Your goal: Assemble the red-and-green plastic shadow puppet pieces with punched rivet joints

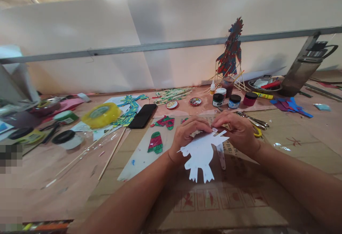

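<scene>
A white paper cutout [200,154], shaped like a creature with clawed feet, hangs between my two hands above the cardboard. My left hand [188,134] is closed on its upper left edge. With fingertips pinched together, my right hand [237,129] meets the left fingers at the top edge, holding the cutout there. A narrow white strip [221,157] shows below the right hand; whether it joins the cutout I cannot tell. Painted green and red pieces [155,143] lie on a whitish sheet [133,168] left of my hands. Scissors [257,130] with yellow handles rest beyond my right hand.
Cardboard [213,216] covers the table in front. A phone [143,115], yellow tape roll [101,114] and white jar [68,139] are at left. Paint jars [234,101] stand behind my hands, near a painted stick-legged figure [231,52]. A bottle [301,73] stands at right.
</scene>
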{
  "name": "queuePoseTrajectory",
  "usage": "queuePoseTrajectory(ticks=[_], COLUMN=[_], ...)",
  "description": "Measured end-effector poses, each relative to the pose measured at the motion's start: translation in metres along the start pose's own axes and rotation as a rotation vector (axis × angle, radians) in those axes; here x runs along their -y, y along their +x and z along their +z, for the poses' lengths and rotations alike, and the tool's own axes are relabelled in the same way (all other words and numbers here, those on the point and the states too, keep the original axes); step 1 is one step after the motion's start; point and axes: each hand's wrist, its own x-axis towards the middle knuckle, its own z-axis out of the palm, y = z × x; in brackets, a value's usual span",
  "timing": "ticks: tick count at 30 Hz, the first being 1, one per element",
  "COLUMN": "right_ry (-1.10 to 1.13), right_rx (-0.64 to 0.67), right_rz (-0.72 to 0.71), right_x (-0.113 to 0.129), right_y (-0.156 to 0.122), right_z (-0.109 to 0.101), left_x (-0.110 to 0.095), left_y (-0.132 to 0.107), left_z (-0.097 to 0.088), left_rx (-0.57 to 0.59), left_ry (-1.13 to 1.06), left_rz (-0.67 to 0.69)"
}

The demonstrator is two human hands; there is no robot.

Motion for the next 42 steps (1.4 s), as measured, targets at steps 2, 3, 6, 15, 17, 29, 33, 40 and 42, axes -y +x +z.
queuePoseTrajectory(ticks=[2,3,6,15,17,29,33,40,42], right_ry=[0.010,0.014,0.017,0.004,-0.013,0.046,0.046,0.043,0.040], right_rx=[0.008,0.014,0.034,0.070,0.074,0.102,0.107,0.122,0.116], right_rz=[0.013,0.019,0.019,-0.046,-0.058,-0.097,-0.125,-0.147,-0.146], right_x=[0.000,0.000,0.000,0.003,0.003,0.005,0.005,0.004,0.004], right_y=[0.001,0.001,0.003,0.006,0.006,0.009,0.011,0.012,0.011], right_z=[0.001,0.001,0.001,-0.001,-0.001,-0.003,-0.004,-0.006,-0.006], left_x=[0.000,0.000,0.001,0.002,0.001,0.001,0.001,0.000,0.001], left_y=[0.000,0.000,-0.001,0.000,-0.001,-0.003,-0.003,-0.006,-0.007], left_z=[0.000,-0.001,-0.001,0.001,0.001,0.005,0.005,0.004,0.004], left_rx=[-0.002,-0.001,0.004,-0.024,-0.036,-0.079,-0.070,-0.054,-0.069], left_ry=[0.013,0.018,0.031,0.064,0.084,0.129,0.132,0.117,0.118], left_rz=[-0.002,-0.004,-0.011,0.007,0.008,-0.005,-0.055,-0.110,-0.114])
